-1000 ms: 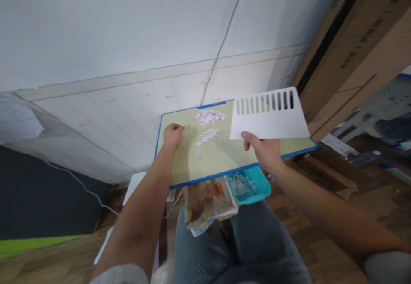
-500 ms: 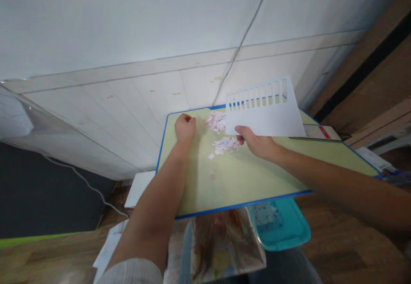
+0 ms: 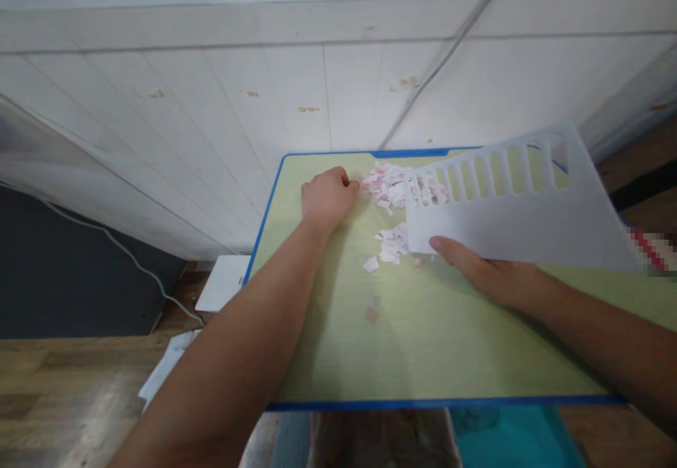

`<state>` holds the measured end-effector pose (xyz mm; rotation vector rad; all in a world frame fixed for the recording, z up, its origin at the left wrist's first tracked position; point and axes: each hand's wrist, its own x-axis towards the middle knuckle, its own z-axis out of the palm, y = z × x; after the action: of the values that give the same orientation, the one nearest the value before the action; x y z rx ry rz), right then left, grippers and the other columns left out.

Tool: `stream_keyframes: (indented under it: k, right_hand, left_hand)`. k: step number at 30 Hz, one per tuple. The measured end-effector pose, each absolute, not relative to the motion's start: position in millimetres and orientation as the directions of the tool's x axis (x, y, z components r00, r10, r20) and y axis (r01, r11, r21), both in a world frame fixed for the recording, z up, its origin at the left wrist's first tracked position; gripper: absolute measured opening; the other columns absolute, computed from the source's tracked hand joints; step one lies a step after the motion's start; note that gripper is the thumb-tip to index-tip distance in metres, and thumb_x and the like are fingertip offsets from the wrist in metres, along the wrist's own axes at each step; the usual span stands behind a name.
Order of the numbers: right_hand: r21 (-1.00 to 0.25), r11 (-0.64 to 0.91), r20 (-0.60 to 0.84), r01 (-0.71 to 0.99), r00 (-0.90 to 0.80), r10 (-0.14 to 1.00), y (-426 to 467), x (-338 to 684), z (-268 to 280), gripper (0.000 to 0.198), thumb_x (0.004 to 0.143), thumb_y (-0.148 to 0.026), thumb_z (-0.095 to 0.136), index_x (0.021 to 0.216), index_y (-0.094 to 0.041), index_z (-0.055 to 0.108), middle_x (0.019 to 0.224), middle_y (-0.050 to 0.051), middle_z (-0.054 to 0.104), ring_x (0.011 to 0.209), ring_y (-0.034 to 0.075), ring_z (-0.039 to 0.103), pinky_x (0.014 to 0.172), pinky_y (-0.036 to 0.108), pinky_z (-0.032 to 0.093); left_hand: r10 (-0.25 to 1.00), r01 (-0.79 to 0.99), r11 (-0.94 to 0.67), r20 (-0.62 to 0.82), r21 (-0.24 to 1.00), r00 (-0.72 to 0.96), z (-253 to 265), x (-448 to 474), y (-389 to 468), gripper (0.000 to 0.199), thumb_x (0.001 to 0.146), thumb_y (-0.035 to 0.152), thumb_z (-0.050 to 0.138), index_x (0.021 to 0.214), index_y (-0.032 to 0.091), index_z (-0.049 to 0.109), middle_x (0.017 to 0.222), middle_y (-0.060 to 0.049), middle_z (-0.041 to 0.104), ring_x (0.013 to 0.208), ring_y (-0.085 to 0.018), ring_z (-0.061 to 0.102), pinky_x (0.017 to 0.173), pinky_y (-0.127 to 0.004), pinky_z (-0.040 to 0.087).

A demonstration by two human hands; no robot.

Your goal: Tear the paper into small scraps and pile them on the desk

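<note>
My right hand [image 3: 489, 272] grips the lower edge of a thin white sheet [image 3: 508, 232] with a row of long slots cut along its upper part. The sheet is tilted over the table, and its left end covers part of the paper scraps. My left hand [image 3: 328, 200] rests near the far side with curled fingers, their tips beside a heap of pink and white paper scraps [image 3: 386, 185]; whatever they may hold is hidden. Closer to me lies a smaller pile of whitish scraps [image 3: 391, 244], partly behind the sheet's corner.
The yellow-green table [image 3: 449, 355] has a blue rim and stands against a white panelled wall [image 3: 285, 94]. A turquoise tub [image 3: 518, 440] sits below its front edge. A red-and-white item [image 3: 653, 248] lies at the far right. A grey cable [image 3: 449, 56] runs down the wall.
The view has come closer to the table. My left hand has moved right, up to the far scrap heap. My right hand still holds the slotted sheet, its left end now over the scraps.
</note>
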<state>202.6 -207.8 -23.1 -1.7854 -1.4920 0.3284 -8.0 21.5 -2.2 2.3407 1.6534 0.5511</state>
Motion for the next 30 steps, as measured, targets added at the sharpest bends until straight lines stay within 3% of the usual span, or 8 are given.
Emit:
stream_keyframes:
  k: [4,8,11,21,25,30]
  right_hand:
    - [-0.694,-0.058,0.304,0.718,0.365,0.88,-201.6,201.6,-18.2,0.029,0.091,-0.066,0.085,0.084,-0.037,0.08,0.083,0.007,0.085,0.094,0.042,0.081,0.099,0.056,0.066]
    - [-0.701,-0.037,0.313,0.712,0.354,0.881,-199.4,202.4,-14.4,0.045,0.093,-0.063,0.082,0.061,-0.038,0.062,0.057,0.002,0.068,0.071,0.036,0.073,0.082,0.051,0.064]
    - [-0.698,-0.04,0.277,0.715,0.321,0.905,-200.5,204.7,-15.8,0.055,0.095,-0.067,0.083,0.057,-0.038,0.056,0.05,0.001,0.058,0.063,0.034,0.066,0.078,0.049,0.063]
    - [-0.76,-0.033,0.267,0.649,0.358,0.895,-195.9,207.3,-12.0,0.048,0.092,-0.06,0.087,0.061,-0.036,0.059,0.055,0.002,0.061,0.08,0.037,0.075,0.088,0.05,0.065]
    - [-0.763,0.027,0.28,0.646,0.292,0.914,-198.3,194.2,-7.8,0.034,0.089,-0.061,0.088,0.071,-0.038,0.069,0.067,0.004,0.071,0.096,0.041,0.08,0.1,0.055,0.067]
    - [-0.749,0.007,0.301,0.663,0.331,0.895,-192.1,196.8,-5.7,0.049,0.09,-0.065,0.084,0.059,-0.038,0.058,0.053,0.002,0.063,0.066,0.034,0.07,0.089,0.051,0.067]
  left_hand:
    - [0.935,0.84,-0.355,0.18,0.409,0.307,-3.7,-8.2,22.8,0.017,0.106,0.036,0.07,0.101,0.026,0.083,0.116,-0.014,0.09,0.12,-0.04,0.081,0.103,-0.049,0.057]
    - [0.932,0.835,-0.361,0.185,0.415,0.311,-4.8,-7.8,23.1,0.015,0.105,0.035,0.071,0.1,0.025,0.082,0.115,-0.014,0.09,0.119,-0.041,0.08,0.103,-0.05,0.056]
    - [0.932,0.831,-0.362,0.184,0.423,0.313,-4.3,-7.0,22.0,0.014,0.105,0.034,0.072,0.099,0.025,0.081,0.114,-0.014,0.089,0.118,-0.04,0.08,0.104,-0.05,0.056]
    - [0.932,0.834,-0.361,0.187,0.417,0.311,-3.9,-7.5,22.4,0.015,0.106,0.034,0.071,0.101,0.024,0.082,0.116,-0.014,0.089,0.12,-0.041,0.08,0.104,-0.05,0.056]
    - [0.933,0.829,-0.359,0.187,0.428,0.307,-4.1,-7.4,22.0,0.014,0.105,0.034,0.073,0.097,0.025,0.08,0.113,-0.013,0.088,0.119,-0.041,0.08,0.104,-0.051,0.055]
    - [0.933,0.827,-0.36,0.187,0.432,0.308,-2.9,-7.4,21.4,0.014,0.105,0.034,0.072,0.095,0.025,0.078,0.111,-0.013,0.086,0.12,-0.041,0.078,0.106,-0.051,0.054]
